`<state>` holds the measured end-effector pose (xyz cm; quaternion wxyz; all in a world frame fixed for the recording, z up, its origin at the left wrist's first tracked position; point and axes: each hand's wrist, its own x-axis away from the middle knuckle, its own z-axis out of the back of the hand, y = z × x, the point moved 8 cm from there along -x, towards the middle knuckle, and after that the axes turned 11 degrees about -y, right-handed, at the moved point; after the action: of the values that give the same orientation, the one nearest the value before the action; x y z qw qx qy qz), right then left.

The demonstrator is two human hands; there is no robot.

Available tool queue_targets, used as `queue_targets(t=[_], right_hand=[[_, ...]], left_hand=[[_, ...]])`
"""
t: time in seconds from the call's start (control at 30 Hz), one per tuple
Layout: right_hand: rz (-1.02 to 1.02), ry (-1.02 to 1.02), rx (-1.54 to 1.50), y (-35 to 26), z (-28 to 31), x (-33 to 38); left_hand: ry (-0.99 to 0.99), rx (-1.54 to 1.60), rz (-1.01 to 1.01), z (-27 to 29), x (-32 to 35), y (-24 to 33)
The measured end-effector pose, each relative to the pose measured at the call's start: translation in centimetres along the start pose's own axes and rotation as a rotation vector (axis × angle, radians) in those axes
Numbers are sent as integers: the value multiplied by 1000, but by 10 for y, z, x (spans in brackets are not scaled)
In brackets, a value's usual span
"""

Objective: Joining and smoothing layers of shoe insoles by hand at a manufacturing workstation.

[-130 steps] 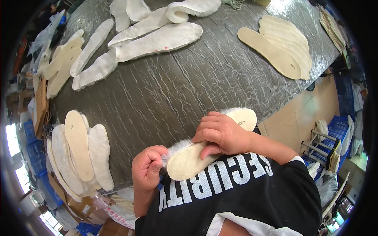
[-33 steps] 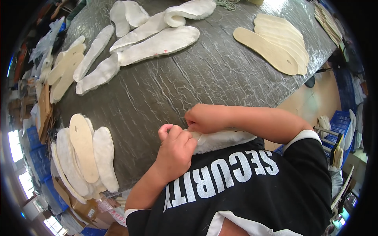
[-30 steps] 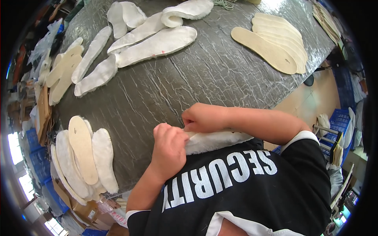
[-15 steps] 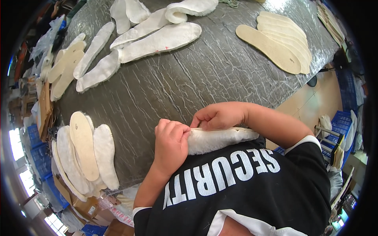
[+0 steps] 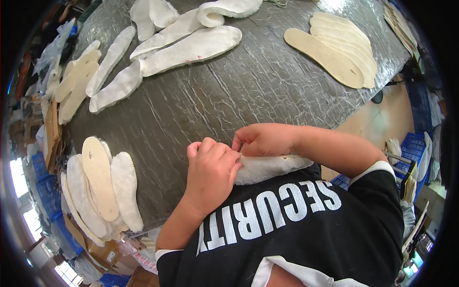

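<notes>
A white fleece insole (image 5: 272, 168) lies edge-up against my shirt at the table's near edge, its fluffy side toward me. My left hand (image 5: 211, 165) is wrapped over its left end, fingers bent and closed on it. Along the upper edge, my right hand (image 5: 264, 140) is curled with finger and thumb pinched near the left hand's fingertips. A thin cream strip shows along the insole's upper edge beneath the right hand. The hands hide the left end and whatever lies between the fingertips.
To the left sits a pile of fleece insoles (image 5: 125, 191) with a cream insole (image 5: 99, 177) on top. Several white fleece pieces (image 5: 191, 50) spread across the far side. Fanned cream insoles (image 5: 330, 57) lie far right on the plastic-covered table (image 5: 191, 105). Blue crates (image 5: 411, 150) stand right.
My left hand has shifted slightly up and right along the insole, covering more of its left end. The right hand stays pinched at the upper edge. The view has moved a little.
</notes>
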<state>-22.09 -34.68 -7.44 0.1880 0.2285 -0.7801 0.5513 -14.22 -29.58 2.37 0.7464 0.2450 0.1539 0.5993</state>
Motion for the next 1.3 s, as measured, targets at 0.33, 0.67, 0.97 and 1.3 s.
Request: queue_targets(t=[0.33,0.67,0.97,1.3], right_hand=[[-173,-130,55,-3,-3,-15],[-251,-139,464,-16,0,-19],[-152,-101,839,-30,-15,-34],[-124,-195,807,-40,-27,-26]], left_hand=[[-43,20,28,-16,9,-7],[144,-117,-126,-14,20,6],[-52,97,-105,-32,28,8],[-26,29,105,-22,32,-5]])
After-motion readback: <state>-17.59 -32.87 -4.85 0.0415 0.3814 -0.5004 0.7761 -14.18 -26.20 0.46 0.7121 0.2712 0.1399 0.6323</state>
